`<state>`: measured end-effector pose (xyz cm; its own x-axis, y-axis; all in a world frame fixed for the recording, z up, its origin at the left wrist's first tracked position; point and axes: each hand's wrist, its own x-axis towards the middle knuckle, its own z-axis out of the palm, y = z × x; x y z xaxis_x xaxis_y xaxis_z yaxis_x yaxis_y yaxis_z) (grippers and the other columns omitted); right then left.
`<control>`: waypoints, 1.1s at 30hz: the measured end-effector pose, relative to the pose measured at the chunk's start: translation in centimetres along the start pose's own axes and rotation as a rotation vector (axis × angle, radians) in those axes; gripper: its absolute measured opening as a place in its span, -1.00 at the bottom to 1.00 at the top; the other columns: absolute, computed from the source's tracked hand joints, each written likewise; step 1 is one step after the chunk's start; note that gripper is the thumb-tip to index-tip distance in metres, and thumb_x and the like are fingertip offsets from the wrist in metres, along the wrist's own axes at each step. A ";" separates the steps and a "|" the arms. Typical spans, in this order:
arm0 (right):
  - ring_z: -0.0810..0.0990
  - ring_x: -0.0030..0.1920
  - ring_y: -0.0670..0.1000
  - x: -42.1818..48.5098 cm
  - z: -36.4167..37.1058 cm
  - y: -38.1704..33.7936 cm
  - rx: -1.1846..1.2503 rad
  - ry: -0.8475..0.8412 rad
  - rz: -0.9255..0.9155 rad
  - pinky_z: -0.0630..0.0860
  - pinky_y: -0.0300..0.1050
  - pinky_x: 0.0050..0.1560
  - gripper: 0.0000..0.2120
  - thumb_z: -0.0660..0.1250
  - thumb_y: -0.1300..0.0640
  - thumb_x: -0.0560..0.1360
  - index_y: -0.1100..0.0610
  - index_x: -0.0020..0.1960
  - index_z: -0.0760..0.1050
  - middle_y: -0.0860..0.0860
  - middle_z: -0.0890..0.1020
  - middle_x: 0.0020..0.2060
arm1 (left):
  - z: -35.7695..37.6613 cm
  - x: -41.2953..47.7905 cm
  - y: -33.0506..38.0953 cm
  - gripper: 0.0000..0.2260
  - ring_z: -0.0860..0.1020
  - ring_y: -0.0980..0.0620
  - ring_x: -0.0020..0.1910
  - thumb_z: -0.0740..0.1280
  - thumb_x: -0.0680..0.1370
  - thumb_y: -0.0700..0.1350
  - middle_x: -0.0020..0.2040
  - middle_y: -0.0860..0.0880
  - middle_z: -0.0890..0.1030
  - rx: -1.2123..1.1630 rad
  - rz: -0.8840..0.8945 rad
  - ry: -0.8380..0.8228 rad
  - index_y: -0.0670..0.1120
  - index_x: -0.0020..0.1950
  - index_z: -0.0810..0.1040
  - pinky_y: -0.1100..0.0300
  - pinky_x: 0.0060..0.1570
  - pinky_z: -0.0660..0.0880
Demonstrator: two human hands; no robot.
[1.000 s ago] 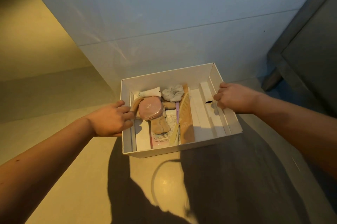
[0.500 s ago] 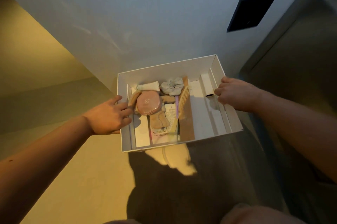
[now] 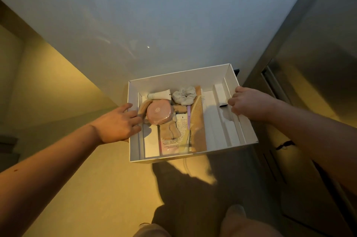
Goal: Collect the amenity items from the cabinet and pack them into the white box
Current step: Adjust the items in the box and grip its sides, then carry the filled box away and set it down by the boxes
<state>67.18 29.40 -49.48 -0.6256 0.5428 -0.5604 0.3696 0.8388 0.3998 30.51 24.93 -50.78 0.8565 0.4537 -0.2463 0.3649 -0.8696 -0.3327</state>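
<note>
Two pale trouser legs (image 3: 243,223) of yours show at the bottom edge, above a yellow-lit floor (image 3: 87,178) crossed by one dark shadow. Further out, both your hands carry one open white cardboard box (image 3: 183,80) in the air. Your left hand (image 3: 117,122) grips its left wall, fingers hooked over the rim to the inside. Your right hand (image 3: 249,103) clasps the right wall with its fingers curled over the edge. Inside, in the left and middle part, you have one round pink compact case (image 3: 158,111) lying on one beige plush fabric piece (image 3: 170,130), and printed sachets (image 3: 181,122) under both; I cannot tell how many. Just right of these lie one slim purple hair clip (image 3: 188,117) and one tan comb (image 3: 197,113), side by side. Behind them, by the far wall, sit one white tube (image 3: 159,94) and one pale grey scrunchie (image 3: 184,95). One narrow white carton with a black end (image 3: 220,95) lies in the right channel. Beyond stand a pale wall (image 3: 173,14) and, at right, a grey metal panel (image 3: 309,63).
</note>
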 end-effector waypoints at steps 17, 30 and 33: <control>0.46 0.12 0.02 -16.1 -14.4 2.6 0.025 0.144 -0.017 0.27 -0.11 0.23 -0.73 0.29 0.16 0.50 0.13 0.20 0.48 0.03 0.54 0.12 | -22.5 -8.5 -0.1 -0.74 0.55 -0.07 -0.34 0.59 0.11 -0.23 -0.29 -0.08 0.58 0.072 -0.011 0.036 -0.08 -0.35 0.57 -0.10 -0.09 0.56; 0.48 0.12 -0.01 -19.9 -21.3 2.9 -0.077 0.116 -0.004 0.23 -0.16 0.24 -0.77 0.24 0.22 0.51 0.08 0.14 0.51 -0.01 0.53 0.13 | -27.5 -13.1 1.3 -0.76 0.56 -0.06 -0.32 0.59 0.14 -0.24 -0.29 -0.07 0.59 0.083 -0.118 0.096 -0.10 -0.31 0.59 -0.05 -0.08 0.57; 0.48 0.12 -0.01 -19.6 -22.5 2.6 -0.093 0.113 -0.027 0.23 -0.15 0.28 -0.78 0.23 0.23 0.52 0.09 0.13 0.51 0.00 0.54 0.12 | -27.8 -14.6 1.4 -0.74 0.57 -0.07 -0.31 0.59 0.13 -0.26 -0.27 -0.08 0.60 0.059 -0.136 0.103 -0.11 -0.30 0.59 -0.07 -0.09 0.58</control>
<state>64.91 20.04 -21.11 -0.7096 0.5073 -0.4891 0.2894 0.8426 0.4541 28.64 11.69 -22.31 0.8348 0.5411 -0.1018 0.4602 -0.7873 -0.4103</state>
